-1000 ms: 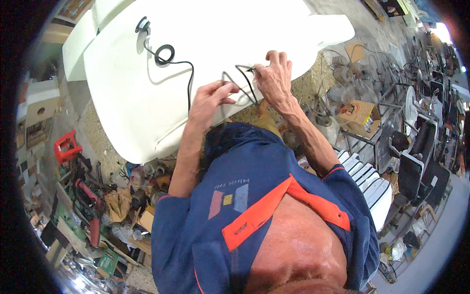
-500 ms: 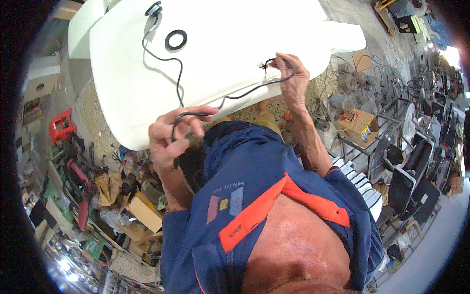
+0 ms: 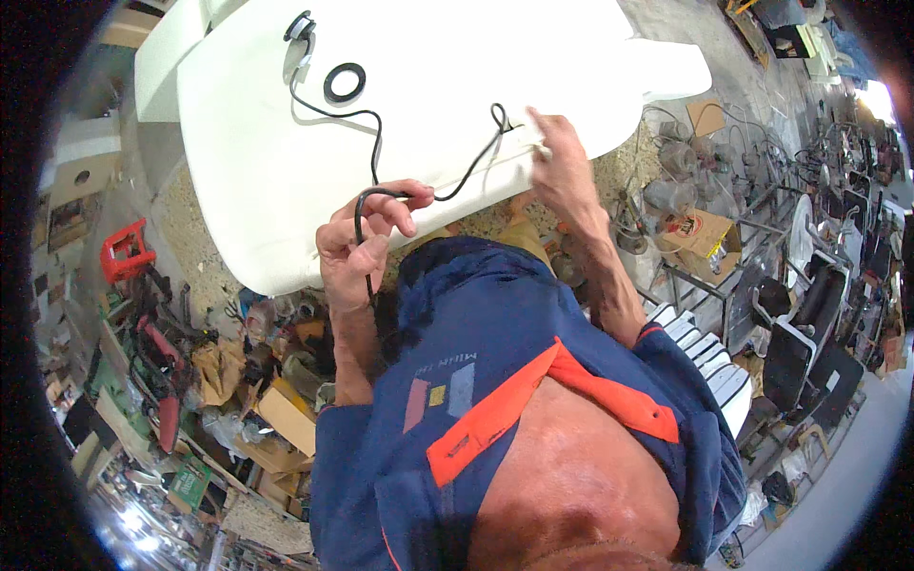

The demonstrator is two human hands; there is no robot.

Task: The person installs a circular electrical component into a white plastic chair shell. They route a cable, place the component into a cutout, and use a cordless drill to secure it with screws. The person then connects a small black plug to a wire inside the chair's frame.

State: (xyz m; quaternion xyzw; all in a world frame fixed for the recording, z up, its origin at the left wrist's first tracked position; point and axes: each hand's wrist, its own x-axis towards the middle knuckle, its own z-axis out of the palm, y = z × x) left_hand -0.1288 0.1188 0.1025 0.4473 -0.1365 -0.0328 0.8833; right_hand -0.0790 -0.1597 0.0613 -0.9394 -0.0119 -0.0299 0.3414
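A thin black cable (image 3: 474,168) hangs over the fingers of my left hand (image 3: 367,238), which is closed around it near the close edge of a large white moulded panel (image 3: 248,200). From there one run leads up to a small round black fitting (image 3: 300,27) lying on the panel. The other run ends in a small loop with a dark tip by the panel's right part. My right hand (image 3: 564,167) is just right of that loop, apart from it, slightly blurred, index finger and thumb spread. A flat black ring (image 3: 345,83) lies beside the fitting.
On the left floor are a red plastic item (image 3: 127,249), cardboard pieces (image 3: 288,416) and mixed clutter. To the right stand an open cardboard box (image 3: 702,240), metal frames and black chair parts (image 3: 779,366). A white slatted thing (image 3: 703,362) is by my right elbow.
My right hand has let go of the cable's end, which now stands as a loop over the panel. My left hand has moved right and up, drawing the cable with it.
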